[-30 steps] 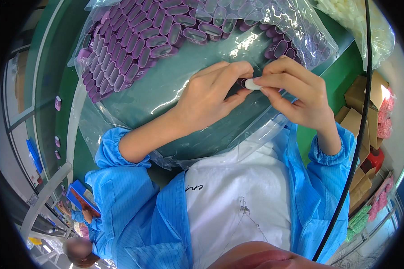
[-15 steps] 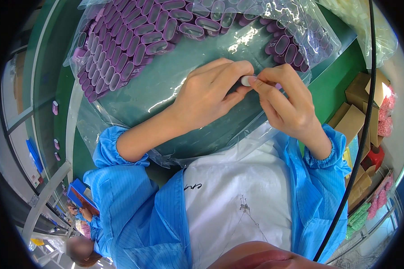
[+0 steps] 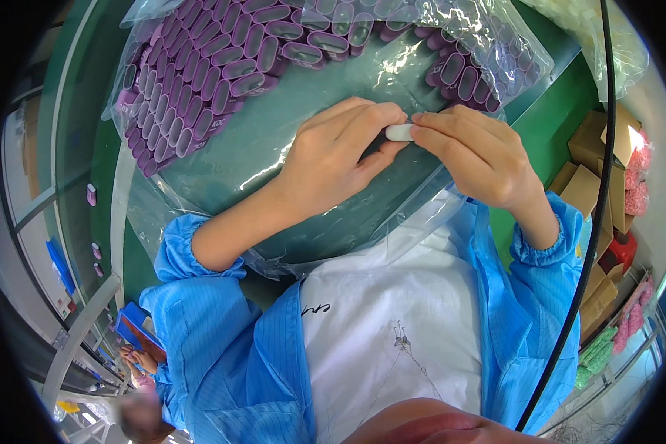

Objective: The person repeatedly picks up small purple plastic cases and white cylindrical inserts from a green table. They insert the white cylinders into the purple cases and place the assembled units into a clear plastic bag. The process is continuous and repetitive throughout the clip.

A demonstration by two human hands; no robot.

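Over the clear plastic bag (image 3: 325,196), my left hand (image 3: 340,144) and my right hand (image 3: 481,152) meet, fingers closed in pinches. Between their fingertips is a small white rounded piece (image 3: 399,132). My right thumb and fingers grip its right end, and its left end sits against my left fingers. Whether my left hand also holds something else is hidden behind the fingers. Beyond my hands, many purple oval tubes (image 3: 266,53) stand packed with their open ends up, partly under the plastic.
Open cardboard boxes (image 3: 588,144) stand at the right, near pink packets (image 3: 636,185) and a red container (image 3: 619,250). A black cable (image 3: 607,170) hangs down the right side. Several small purple-and-white pieces (image 3: 91,194) lie at the left, where a co-worker's hands (image 3: 140,360) show.
My right hand has turned and its fingers have straightened around the white piece, which shows more now. Both hands have shifted slightly to the left together at the fingertips.
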